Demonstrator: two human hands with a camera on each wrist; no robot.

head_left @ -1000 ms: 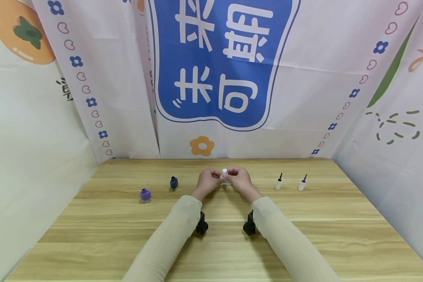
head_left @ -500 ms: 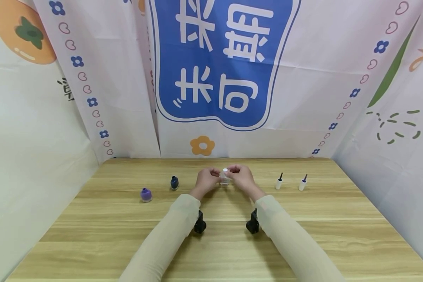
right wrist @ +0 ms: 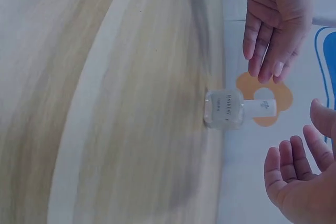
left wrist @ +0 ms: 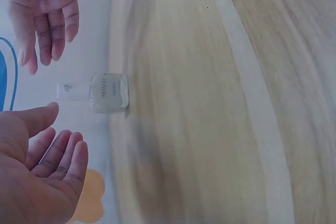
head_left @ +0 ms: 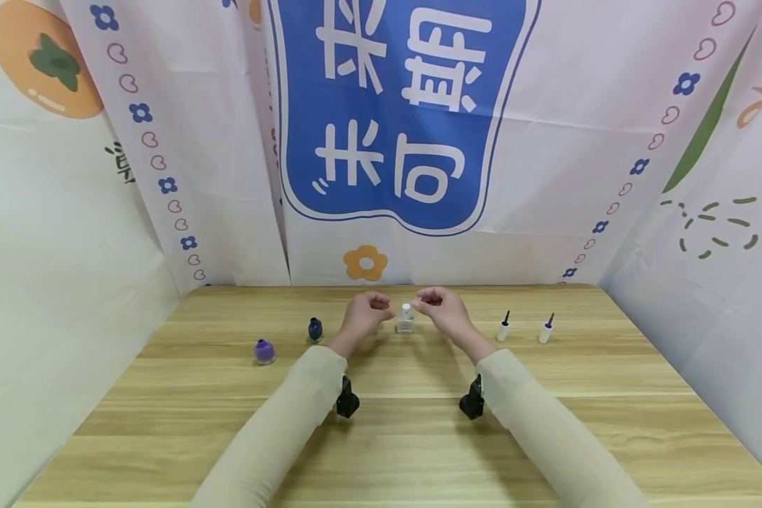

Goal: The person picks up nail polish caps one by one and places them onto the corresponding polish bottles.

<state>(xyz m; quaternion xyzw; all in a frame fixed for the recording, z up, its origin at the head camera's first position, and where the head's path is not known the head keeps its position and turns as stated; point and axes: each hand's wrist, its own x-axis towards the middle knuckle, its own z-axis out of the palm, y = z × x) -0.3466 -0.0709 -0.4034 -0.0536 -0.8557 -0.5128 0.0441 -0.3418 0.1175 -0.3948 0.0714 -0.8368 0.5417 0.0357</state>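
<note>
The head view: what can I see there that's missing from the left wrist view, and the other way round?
Only the head view shows the uncapped purple nail polish bottle, the uncapped dark blue nail polish bottle, the white cap with dark brush, the white cap with purple brush and the pale sleeves.

Only the left wrist view shows the lettering on the clear nail polish bottle.

Both show that bottle, white-capped, the left grip and right grip either side, the wooden table and the orange flower print.
</note>
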